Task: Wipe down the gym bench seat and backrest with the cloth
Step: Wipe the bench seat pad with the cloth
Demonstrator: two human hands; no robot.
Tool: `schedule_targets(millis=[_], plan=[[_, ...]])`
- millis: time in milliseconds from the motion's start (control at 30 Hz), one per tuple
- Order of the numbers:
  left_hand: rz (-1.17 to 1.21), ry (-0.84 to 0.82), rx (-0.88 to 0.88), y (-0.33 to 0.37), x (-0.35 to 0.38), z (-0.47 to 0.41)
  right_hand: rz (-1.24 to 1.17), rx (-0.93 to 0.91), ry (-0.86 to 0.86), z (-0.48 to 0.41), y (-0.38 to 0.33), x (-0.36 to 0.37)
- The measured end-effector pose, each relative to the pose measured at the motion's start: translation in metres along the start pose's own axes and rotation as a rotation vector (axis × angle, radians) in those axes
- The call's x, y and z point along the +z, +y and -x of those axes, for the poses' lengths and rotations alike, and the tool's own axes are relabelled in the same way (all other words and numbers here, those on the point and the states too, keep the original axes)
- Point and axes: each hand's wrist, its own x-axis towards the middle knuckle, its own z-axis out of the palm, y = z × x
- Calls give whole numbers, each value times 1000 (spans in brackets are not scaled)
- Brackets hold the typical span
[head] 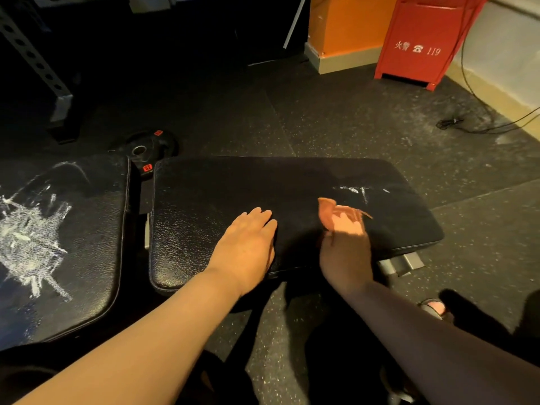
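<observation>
Head view: the left hand [248, 244] lies flat and released on the pad [204, 194], fingers straight. The right hand [347, 244] grasps the cloth [328, 213] against that pad's right half, just beside white chalk streaks [356, 190]. Left of the pad, a second pad [73, 258] bears heavy chalk smears.

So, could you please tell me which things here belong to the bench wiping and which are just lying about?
For the job:
orange cloth, held in the right hand
left hand, flat on the bench pad
white-smeared pad beside it

Lying about:
weight plate on the floor
red fire cabinet
black cable
perforated rack upright
</observation>
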Motion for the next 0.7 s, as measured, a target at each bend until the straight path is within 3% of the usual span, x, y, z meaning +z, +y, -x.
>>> schedule_targets(millis=[200,367,467,600,700], plan=[[43,41,-4,1,-1,-2,-101,-285,-167,32,39,-21],[20,47,-3,3,2,-4,-139,67,27,2,35,-14],[12,41,-4,4,5,-7,-168,-65,-32,29,2,-2],[25,29,-16,3,6,-9,-102,-260,-165,31,18,-12],[33,13,-13,4,6,-8,-62,-99,-106,1,53,-14]])
